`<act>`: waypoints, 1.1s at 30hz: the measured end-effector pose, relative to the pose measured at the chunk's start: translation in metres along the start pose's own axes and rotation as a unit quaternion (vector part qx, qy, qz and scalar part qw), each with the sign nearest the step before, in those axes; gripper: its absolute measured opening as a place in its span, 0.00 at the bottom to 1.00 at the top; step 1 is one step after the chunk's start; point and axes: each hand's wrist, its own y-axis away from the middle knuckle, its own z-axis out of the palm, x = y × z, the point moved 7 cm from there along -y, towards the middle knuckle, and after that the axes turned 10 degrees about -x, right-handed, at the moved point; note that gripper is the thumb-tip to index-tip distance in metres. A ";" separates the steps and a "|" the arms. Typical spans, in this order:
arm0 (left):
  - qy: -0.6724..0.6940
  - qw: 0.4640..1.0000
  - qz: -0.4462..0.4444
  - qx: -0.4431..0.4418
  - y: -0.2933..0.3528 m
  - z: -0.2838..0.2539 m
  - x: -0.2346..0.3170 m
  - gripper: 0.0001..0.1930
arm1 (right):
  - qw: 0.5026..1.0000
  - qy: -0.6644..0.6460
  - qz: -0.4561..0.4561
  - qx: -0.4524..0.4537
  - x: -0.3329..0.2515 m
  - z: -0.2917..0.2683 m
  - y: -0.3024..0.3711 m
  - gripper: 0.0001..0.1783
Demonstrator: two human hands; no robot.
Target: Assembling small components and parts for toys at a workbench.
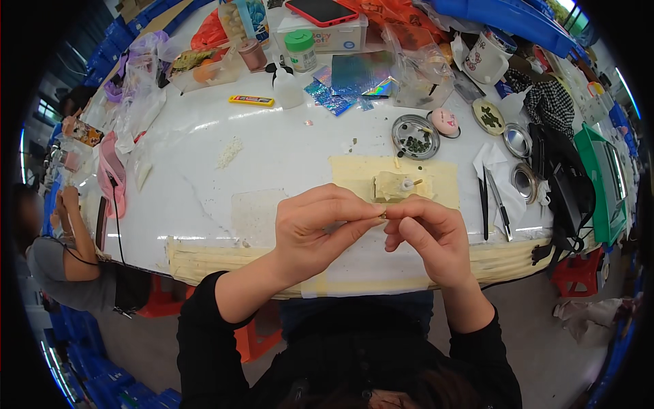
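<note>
Above the table's near edge my two hands meet at a tiny gold-coloured piece [383, 215], mostly hidden by fingertips. My left hand [310, 221] pinches it between thumb and index finger. From the other side my right hand [439, 238] has its index fingertip against the piece, with the thumb just below and the other fingers curled in. Directly beyond the hands stands a small block covered in beige tape [390, 188], with a short pale peg [409, 184] on top. It rests on a yellowish sheet [443, 178].
Dark tweezers [485, 208] and a slim pen-like tool [499, 204] lie right. A metal dish of dark bits [414, 138] sits beyond the block. Farther back are a yellow cutter [251, 101] and white bottle [287, 88]. Another person [68, 255] works at the far left.
</note>
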 end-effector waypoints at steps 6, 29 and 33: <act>-0.037 0.999 0.008 -0.006 0.000 0.003 0.005 0.12 | 0.985 -0.137 0.089 -0.048 0.015 -0.003 -0.001 0.12; 0.002 0.999 0.001 -0.032 -0.001 0.009 0.003 0.12 | 0.995 -0.066 0.063 -0.027 0.013 -0.001 -0.001 0.08; -0.008 1.000 -0.003 -0.024 0.000 0.007 0.002 0.12 | 0.997 -0.068 0.045 -0.018 0.011 -0.003 0.000 0.08</act>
